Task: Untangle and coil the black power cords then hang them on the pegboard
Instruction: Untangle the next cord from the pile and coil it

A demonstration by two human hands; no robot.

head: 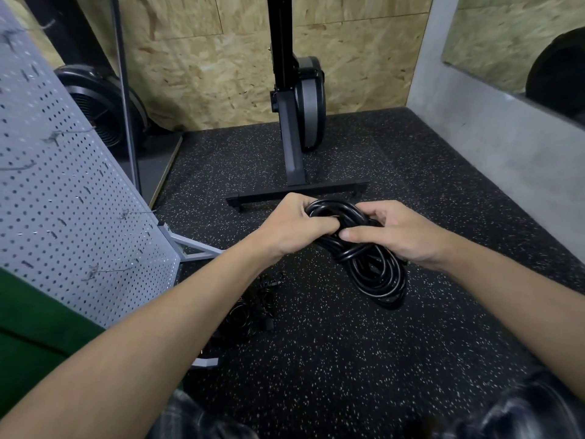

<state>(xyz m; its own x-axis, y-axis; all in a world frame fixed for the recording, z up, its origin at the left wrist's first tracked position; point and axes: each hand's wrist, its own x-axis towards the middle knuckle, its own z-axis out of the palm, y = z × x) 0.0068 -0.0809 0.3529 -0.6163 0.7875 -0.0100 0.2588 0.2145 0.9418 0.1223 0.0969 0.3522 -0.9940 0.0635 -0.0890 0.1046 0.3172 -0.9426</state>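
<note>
A coiled black power cord [370, 267] hangs in front of me, above the speckled floor. My left hand [291, 229] grips the top of the coil with its fingers curled through the loops. My right hand [395, 236] holds the same coil from the right, thumb laid across the strands. Several loops dangle below both hands. More black cords [253, 308] lie in a loose tangle on the floor under my left forearm. The grey pegboard [63, 198] with metal hooks stands tilted at the left.
A black exercise machine [300, 122] stands on a T-shaped base straight ahead against the chipboard wall. A concrete wall runs along the right. The pegboard's grey metal feet [196, 248] stick out on the floor. A fan-like wheel [98, 106] sits behind the pegboard.
</note>
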